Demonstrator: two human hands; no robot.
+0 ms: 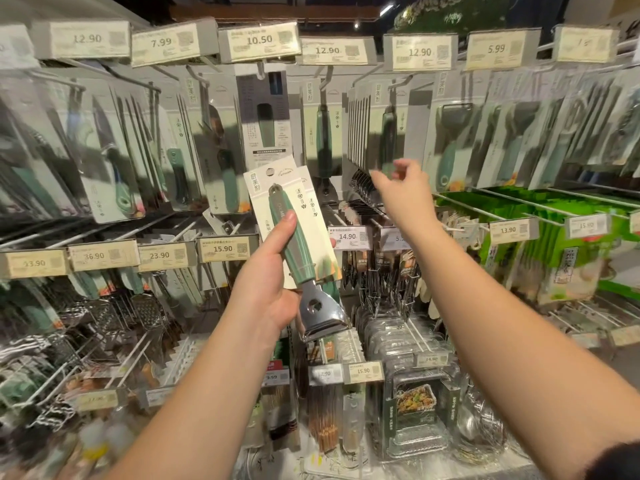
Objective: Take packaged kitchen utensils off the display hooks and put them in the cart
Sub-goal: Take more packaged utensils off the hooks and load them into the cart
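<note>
My left hand (268, 289) grips a packaged utensil (294, 237) in front of the display: a green handle and a shiny steel head on white backing cards, held upright and tilted a little. It looks like two cards held together. My right hand (403, 187) is raised to the bottom of a hanging pack with a dark green handle (389, 140), on the hook under a 12.90 tag. Its fingers pinch the pack's lower end, blurred by motion. The cart is out of view.
Rows of carded knives, peelers and spatulas hang on hooks (325, 133) across the top. Price tags (259, 39) line each rail. Lower rows hold graters (145, 310), tongs and clear trays (415, 403). Green packets (554, 244) fill the right side.
</note>
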